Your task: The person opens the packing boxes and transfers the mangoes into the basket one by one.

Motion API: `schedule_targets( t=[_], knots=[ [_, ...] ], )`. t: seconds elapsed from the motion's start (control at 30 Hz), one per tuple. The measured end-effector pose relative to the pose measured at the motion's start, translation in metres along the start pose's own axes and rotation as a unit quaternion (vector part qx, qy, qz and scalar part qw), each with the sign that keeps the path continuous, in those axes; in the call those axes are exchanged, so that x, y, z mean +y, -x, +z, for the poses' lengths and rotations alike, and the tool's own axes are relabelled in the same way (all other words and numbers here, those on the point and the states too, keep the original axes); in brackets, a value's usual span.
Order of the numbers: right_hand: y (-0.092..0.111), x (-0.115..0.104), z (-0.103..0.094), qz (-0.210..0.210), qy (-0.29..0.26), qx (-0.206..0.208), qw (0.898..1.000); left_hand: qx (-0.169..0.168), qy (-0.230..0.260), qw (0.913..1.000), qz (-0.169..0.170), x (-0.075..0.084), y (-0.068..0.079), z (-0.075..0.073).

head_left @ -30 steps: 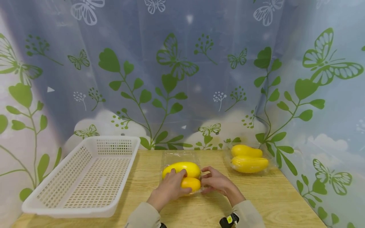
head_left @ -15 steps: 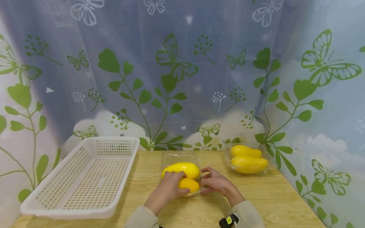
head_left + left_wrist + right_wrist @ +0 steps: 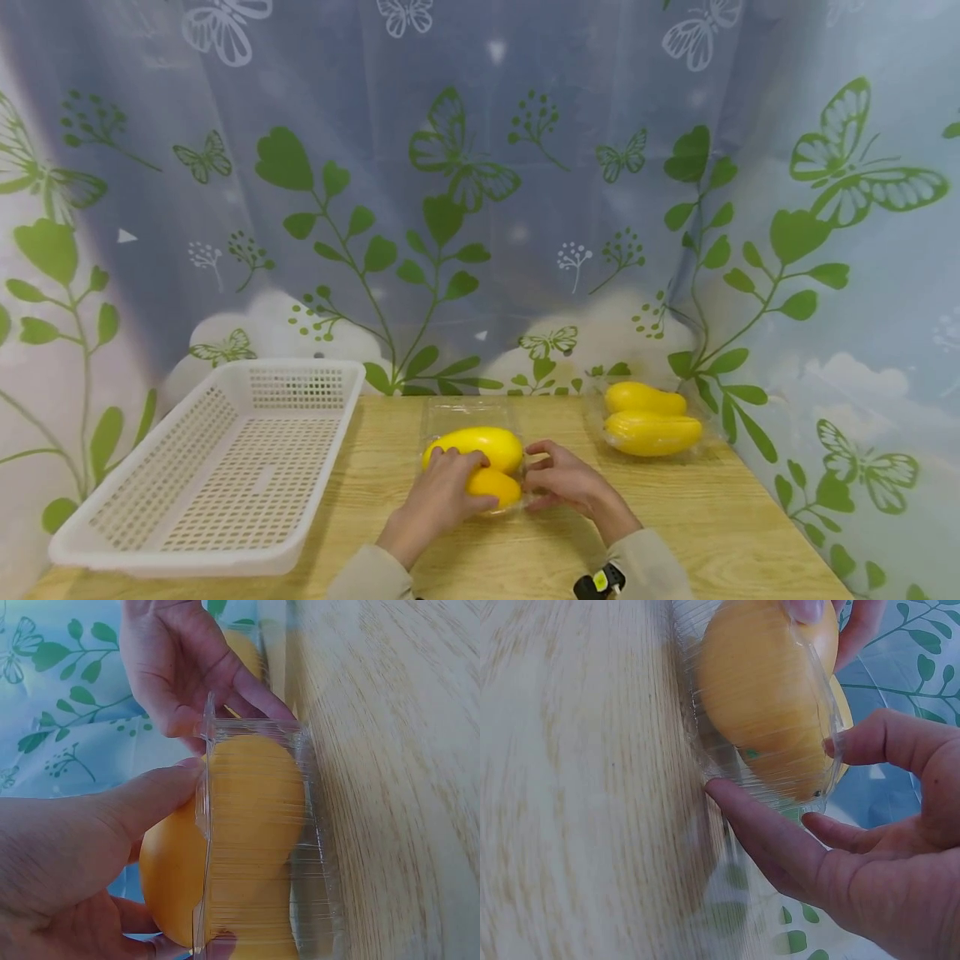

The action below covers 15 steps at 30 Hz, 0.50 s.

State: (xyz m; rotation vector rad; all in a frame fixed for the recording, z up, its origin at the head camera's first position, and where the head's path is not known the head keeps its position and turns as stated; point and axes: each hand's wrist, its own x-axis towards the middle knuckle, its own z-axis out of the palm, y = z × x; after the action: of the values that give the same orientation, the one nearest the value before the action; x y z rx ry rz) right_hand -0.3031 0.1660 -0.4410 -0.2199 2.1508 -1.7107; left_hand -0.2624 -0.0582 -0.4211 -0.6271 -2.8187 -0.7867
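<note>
1. L hand (image 3: 435, 500): fingers grasping near yellow fruit (image 3: 501, 490), thumb on its near side; fingertips partly hidden, esp. in L wrist view.
2. R hand (image 3: 564, 479): thumb + fingers gripping R end of clear container (image 3: 319, 859); some fingers out of sight behind others.
3. Both fruits sit in container on table (image 3: 555, 546), mid-front; far yellow fruit (image 3: 480, 443) partly covered by L hand. Container walls hard to make out in head view.
4. 2nd fruit pack (image 3: 652, 433) at R, wrapping indistinct.
5. White basket (image 3: 172, 561) at L; sleeves cut off at bottom edge.
</note>
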Motion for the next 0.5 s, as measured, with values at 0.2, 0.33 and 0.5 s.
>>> schedule_targets(
  t=[0.2, 0.33, 0.5],
  knots=[
    [-0.0008, -0.0009, 0.0029, -0.001, -0.006, 0.000, 1.000, -0.003, -0.004, 1.0000, 0.003, 0.0012, 0.0025, -0.0042],
    [-0.0012, -0.0013, 0.0039, 0.000, -0.008, 0.000, 1.000, -0.002, -0.003, 1.0000, 0.002, 0.0020, 0.0033, -0.0070],
    [-0.0005, -0.0016, 0.0050, 0.002, -0.009, -0.002, 1.000, -0.006, -0.006, 1.0000, 0.001, 0.0019, 0.0036, -0.0089]
  ],
)
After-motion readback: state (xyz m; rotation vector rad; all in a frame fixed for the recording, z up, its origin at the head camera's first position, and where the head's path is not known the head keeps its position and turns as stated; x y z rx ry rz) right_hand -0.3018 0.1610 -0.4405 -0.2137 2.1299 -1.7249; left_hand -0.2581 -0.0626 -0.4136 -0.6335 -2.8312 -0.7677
